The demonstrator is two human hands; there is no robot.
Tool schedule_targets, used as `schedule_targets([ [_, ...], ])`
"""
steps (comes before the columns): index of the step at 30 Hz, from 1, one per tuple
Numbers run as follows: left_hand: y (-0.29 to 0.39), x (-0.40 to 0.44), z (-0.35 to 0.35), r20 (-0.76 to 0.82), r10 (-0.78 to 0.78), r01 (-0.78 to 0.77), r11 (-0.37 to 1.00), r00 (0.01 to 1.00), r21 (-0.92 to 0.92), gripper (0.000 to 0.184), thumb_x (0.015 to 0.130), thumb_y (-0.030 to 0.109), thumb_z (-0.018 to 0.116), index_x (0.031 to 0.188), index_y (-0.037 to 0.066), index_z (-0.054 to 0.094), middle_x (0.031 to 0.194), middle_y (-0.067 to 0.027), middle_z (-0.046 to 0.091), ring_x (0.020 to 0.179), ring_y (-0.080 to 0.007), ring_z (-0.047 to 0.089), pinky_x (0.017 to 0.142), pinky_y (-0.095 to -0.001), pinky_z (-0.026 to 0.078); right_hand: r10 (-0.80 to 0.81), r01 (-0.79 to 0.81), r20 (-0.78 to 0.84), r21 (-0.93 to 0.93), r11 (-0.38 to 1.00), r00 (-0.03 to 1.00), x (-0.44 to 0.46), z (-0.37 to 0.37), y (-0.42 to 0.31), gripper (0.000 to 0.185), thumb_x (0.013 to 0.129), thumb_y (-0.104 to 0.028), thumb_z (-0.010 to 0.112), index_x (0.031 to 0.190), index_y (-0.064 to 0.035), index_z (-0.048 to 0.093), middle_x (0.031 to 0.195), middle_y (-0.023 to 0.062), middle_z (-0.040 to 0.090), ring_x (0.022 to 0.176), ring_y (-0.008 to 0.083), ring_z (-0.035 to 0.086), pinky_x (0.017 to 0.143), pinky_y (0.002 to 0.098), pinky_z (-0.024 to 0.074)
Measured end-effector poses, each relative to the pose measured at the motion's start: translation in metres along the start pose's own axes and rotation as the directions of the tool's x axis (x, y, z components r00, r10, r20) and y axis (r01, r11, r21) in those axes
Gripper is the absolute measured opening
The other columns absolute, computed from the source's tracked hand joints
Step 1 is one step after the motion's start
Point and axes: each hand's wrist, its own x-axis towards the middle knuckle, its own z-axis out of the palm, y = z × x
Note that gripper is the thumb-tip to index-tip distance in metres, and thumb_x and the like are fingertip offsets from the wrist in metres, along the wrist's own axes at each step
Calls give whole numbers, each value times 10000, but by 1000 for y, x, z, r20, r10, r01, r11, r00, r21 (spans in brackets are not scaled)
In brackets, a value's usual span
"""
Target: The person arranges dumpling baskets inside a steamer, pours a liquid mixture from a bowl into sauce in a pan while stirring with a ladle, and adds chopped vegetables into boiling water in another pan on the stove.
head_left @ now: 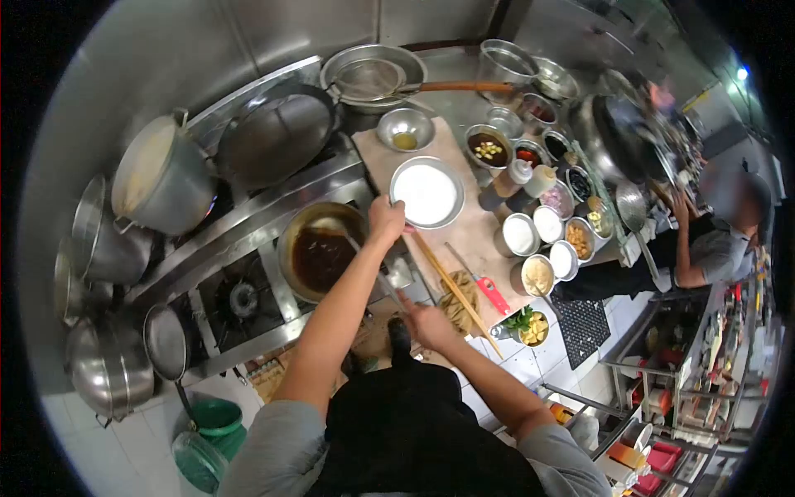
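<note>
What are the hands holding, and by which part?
The left hand holds the white-filled bowl by its rim; the right hand holds a utensil by its handle.

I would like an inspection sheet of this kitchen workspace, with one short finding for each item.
Surface: beige board beside the stove, crowded toward its right.
Job's things: steel bowl with white contents; wok with dark brown liquid; ladle reaching into it.
Clutter: red-handled knife, wooden stick, crumpled cloth, squeeze bottles, ingredient cups.
Hands: left hand grips the bowl's rim; right hand holds the ladle's handle.
Cables: nothing seen.
Surroundings: large pot on the stove; another person at far right; black perforated mat on the tiled floor.
</note>
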Motion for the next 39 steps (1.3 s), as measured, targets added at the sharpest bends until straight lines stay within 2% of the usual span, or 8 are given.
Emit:
schedule_targets([
  [6,67,-41,-134,-39,179,-156,930,983,334,221,903,65,555,989,-129,617,871,-201,691,698,-280,727,524,-380,631,-80,97,-136,122,988,987,11,22,5,614,953,-169,577,1521,-52,375,828,238,670,604,387,649,556,494,526],
  [8,79,-58,-174,-78,169,-130,923,982,362,206,901,57,554,992,-117,616,873,-202,690,710,-276,725,538,-382,631,184,-248,167,647,721,969,5,17,-20,612,961,-150,566,1531,-54,367,779,146,637,544,268,597,504,409,496],
  [10,78,-67,-211,-147,196,-133,925,970,357,201,861,59,568,925,-125,620,815,-228,682,665,-301,722,502,-407,607,285,-516,454,832,204,844,0,0,-49,629,961,-108,544,1556,-70,343,743,21,563,505,94,476,461,265,432],
  [11,77,-73,-226,-163,215,-145,922,963,358,196,861,59,569,922,-119,623,808,-226,683,661,-298,721,506,-404,601,260,-497,450,854,154,854,-3,2,-48,618,947,-90,574,1527,-30,369,776,38,551,515,106,463,469,282,411],
  [19,41,-75,-311,-217,311,-214,901,925,378,179,852,58,570,926,-75,663,771,-194,700,630,-263,708,520,-388,553,334,-344,144,647,681,931,-32,-26,-96,535,971,-122,582,1488,-50,464,671,10,558,511,98,525,486,277,457],
  [31,73,-83,-307,-216,504,-275,726,836,631,197,807,124,578,786,-73,583,785,-298,623,791,-483,619,717,-509,473,305,-245,-86,411,878,948,-23,-34,-102,569,935,-168,632,1448,22,475,769,212,661,695,281,671,719,391,534],
  [37,85,-87,-299,-202,555,-281,661,807,696,203,799,133,581,790,-70,575,828,-315,617,807,-511,591,719,-513,459,-31,52,-365,48,997,930,-2,9,-74,554,910,-158,630,1416,27,501,875,313,669,757,412,677,756,441,535],
  [39,88,-86,-296,-198,571,-282,641,796,714,185,811,108,577,783,-75,572,786,-292,632,806,-464,640,702,-497,499,115,-72,-230,187,980,966,-5,30,-81,512,924,-153,601,1394,30,511,831,262,657,743,345,671,713,431,538],
])
